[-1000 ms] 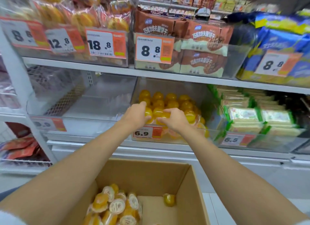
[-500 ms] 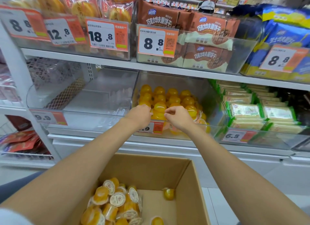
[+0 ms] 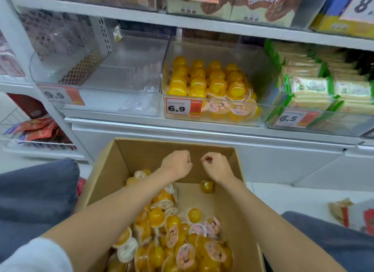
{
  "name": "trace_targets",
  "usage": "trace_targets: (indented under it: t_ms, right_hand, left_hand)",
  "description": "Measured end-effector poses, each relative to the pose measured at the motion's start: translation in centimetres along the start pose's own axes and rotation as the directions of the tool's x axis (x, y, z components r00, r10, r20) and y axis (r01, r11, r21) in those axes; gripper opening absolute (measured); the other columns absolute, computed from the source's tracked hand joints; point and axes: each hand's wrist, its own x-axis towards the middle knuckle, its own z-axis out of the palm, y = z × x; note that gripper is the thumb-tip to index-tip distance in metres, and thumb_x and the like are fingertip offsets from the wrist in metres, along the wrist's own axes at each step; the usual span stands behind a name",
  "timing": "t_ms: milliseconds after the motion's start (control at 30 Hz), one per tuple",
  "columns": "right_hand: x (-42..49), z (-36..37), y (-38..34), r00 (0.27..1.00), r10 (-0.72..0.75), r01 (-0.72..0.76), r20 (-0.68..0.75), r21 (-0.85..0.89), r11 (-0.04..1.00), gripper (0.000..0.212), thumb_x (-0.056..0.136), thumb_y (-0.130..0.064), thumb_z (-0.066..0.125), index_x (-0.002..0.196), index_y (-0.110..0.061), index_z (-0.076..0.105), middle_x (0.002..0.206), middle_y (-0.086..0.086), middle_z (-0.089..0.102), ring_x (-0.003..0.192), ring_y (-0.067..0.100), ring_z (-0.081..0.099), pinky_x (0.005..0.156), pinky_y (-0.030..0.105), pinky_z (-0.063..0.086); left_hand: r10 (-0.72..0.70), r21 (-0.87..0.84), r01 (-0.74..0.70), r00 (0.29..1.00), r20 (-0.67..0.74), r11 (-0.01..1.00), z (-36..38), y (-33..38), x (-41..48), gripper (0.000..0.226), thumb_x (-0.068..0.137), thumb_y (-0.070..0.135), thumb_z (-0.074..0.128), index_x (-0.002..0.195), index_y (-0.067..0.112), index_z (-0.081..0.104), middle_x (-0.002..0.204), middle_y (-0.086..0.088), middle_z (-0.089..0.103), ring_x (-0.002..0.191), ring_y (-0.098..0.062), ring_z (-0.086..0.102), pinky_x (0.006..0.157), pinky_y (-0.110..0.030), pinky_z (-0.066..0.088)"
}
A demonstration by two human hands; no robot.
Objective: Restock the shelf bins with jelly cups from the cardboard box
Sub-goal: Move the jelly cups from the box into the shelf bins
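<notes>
Yellow jelly cups (image 3: 206,83) stand in rows in the clear shelf bin (image 3: 261,69) marked 6.9. Below it, an open cardboard box (image 3: 153,148) holds a loose pile of more jelly cups (image 3: 174,237), and a single cup (image 3: 207,186) lies near the box's far wall. My left hand (image 3: 176,164) and my right hand (image 3: 217,166) hover side by side over the far end of the box, fingers curled, with nothing in them.
An empty clear bin (image 3: 113,77) marked 9.9 sits to the left of the jelly bin. Green-edged snack packs (image 3: 315,85) fill the bin marked 6.5 on the right. Brown biscuit bags (image 3: 253,4) are on the shelf above. My knees flank the box.
Both hands have pulled back from the jelly bin and come down over the box. The camera has tilted downward.
</notes>
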Motion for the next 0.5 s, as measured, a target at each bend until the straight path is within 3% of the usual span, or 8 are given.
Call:
trace_targets:
  t_ms: [67, 167, 267, 367, 467, 500]
  right_hand:
    - [-0.5, 2.5, 3.0, 0.983, 0.125, -0.121, 0.134, -0.042, 0.992, 0.022, 0.089, -0.009, 0.051, 0.091, -0.017, 0.072, 0.103, 0.004, 0.072, 0.097, 0.021, 0.066, 0.086, 0.031, 0.052]
    - [-1.6, 5.9, 7.5, 0.899, 0.321, -0.288, 0.298, -0.15, 0.946, 0.027, 0.093, -0.006, 0.045, 0.11, -0.005, 0.067, 0.122, 0.011, 0.064, 0.116, 0.028, 0.058, 0.093, 0.027, 0.044]
    - [-2.9, 9.2, 12.0, 0.803, 0.448, -0.347, 0.392, -0.304, 0.887, 0.027, 0.095, -0.01, 0.046, 0.115, -0.002, 0.062, 0.122, 0.014, 0.063, 0.113, 0.029, 0.059, 0.089, 0.029, 0.046]
    - [-3.9, 12.5, 15.1, 0.733, 0.495, -0.329, 0.466, -0.395, 0.858, 0.03, 0.097, -0.018, 0.048, 0.12, -0.005, 0.061, 0.127, 0.012, 0.061, 0.116, 0.026, 0.058, 0.089, 0.028, 0.047]
    - [-4.7, 15.1, 17.0, 0.717, 0.495, -0.279, 0.491, -0.449, 0.849, 0.034, 0.097, -0.02, 0.048, 0.127, -0.006, 0.056, 0.134, 0.014, 0.055, 0.106, 0.016, 0.054, 0.068, 0.012, 0.045]
    - [-4.9, 15.4, 17.3, 0.733, 0.49, -0.268, 0.472, -0.462, 0.845, 0.037, 0.096, -0.02, 0.049, 0.13, -0.007, 0.052, 0.138, 0.015, 0.049, 0.109, 0.016, 0.049, 0.075, 0.009, 0.043]
  left_hand:
    - [-0.071, 0.002, 0.072, 0.982, 0.174, 0.997, 3.8, -2.2, 0.2, 0.015, 0.086, 0.02, 0.051, 0.088, 0.019, 0.066, 0.098, -0.001, 0.069, 0.092, -0.023, 0.063, 0.077, -0.031, 0.052]
    - [-0.149, 0.044, 0.142, 0.92, 0.363, 0.989, 9.7, -5.2, 0.4, 0.023, 0.085, 0.011, 0.048, 0.092, 0.008, 0.069, 0.094, -0.006, 0.068, 0.09, -0.026, 0.063, 0.071, -0.029, 0.048]
    - [-0.182, 0.056, 0.177, 0.861, 0.475, 0.983, 14.9, -7.3, 0.6, 0.03, 0.089, 0.009, 0.047, 0.113, 0.007, 0.065, 0.12, -0.013, 0.063, 0.111, -0.028, 0.06, 0.085, -0.029, 0.047]
    - [-0.107, 0.03, 0.108, 0.839, 0.533, 0.994, 18.5, -7.9, 0.9, 0.049, 0.095, 0.009, 0.049, 0.143, 0.015, 0.042, 0.147, -0.008, 0.045, 0.132, -0.024, 0.045, 0.102, -0.025, 0.038]
    - [0.008, -0.005, -0.005, 0.816, 0.579, 1.0, 22.0, -8.0, 1.4, 0.075, 0.092, 0.009, 0.059, 0.153, 0.029, 0.021, 0.157, 0.005, 0.021, 0.144, -0.024, 0.028, 0.115, -0.028, 0.027]
    - [0.015, 0.023, -0.036, 0.802, 0.597, 0.999, 23.0, -8.1, 1.4, 0.083, 0.09, 0.009, 0.061, 0.152, 0.036, 0.014, 0.157, 0.01, 0.012, 0.146, -0.024, 0.024, 0.116, -0.031, 0.027]
